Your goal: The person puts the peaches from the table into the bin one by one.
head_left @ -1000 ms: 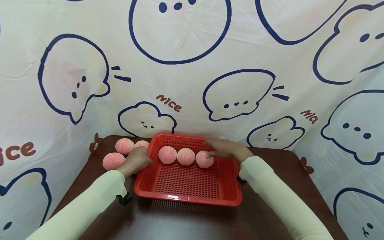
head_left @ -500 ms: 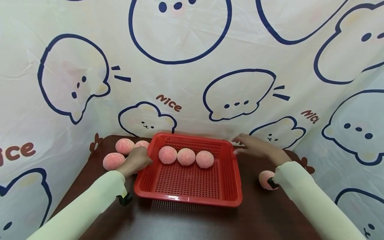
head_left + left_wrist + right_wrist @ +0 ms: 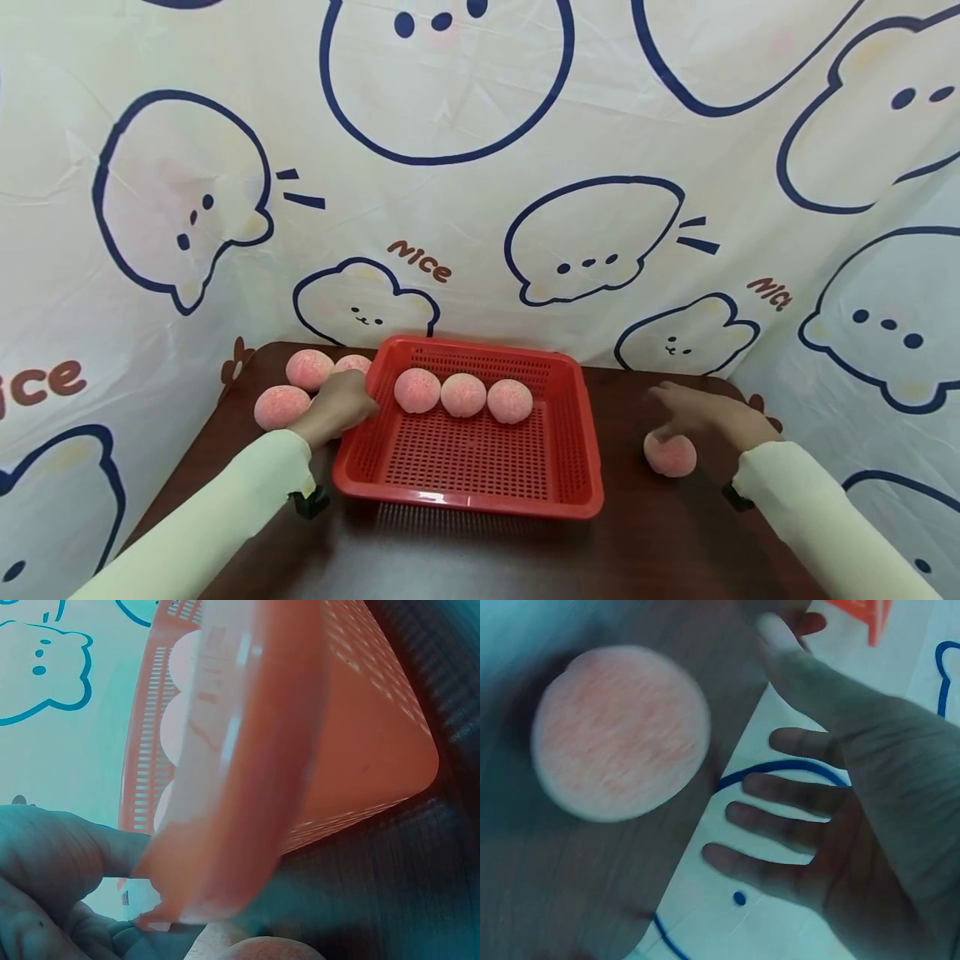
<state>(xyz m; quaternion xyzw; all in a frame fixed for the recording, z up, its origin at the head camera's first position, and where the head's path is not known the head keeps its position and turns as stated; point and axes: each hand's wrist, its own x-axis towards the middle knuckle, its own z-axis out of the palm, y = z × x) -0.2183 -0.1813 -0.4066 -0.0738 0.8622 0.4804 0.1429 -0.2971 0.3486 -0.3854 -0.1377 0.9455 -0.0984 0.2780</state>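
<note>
A red plastic basket (image 3: 472,454) stands on the dark table with a row of three pink peaches (image 3: 463,395) along its far side. My left hand (image 3: 339,407) grips the basket's left rim; in the left wrist view its thumb and fingers pinch the rim (image 3: 240,735). To the right of the basket my right hand (image 3: 701,412) hovers over a lone peach (image 3: 670,456) on the table. Its fingers are spread and hold nothing. In the right wrist view that peach (image 3: 622,733) lies apart from the fingers (image 3: 780,825).
Left of the basket, more peaches (image 3: 282,407) lie on the table, partly hidden behind my left hand. The brown table (image 3: 465,558) ends at a printed cloth (image 3: 480,208) hanging behind and at both sides.
From above the rightmost peach in the basket, my right hand has moved right, out over the lone peach, with its fingers spread. My left hand stays on the rim.
</note>
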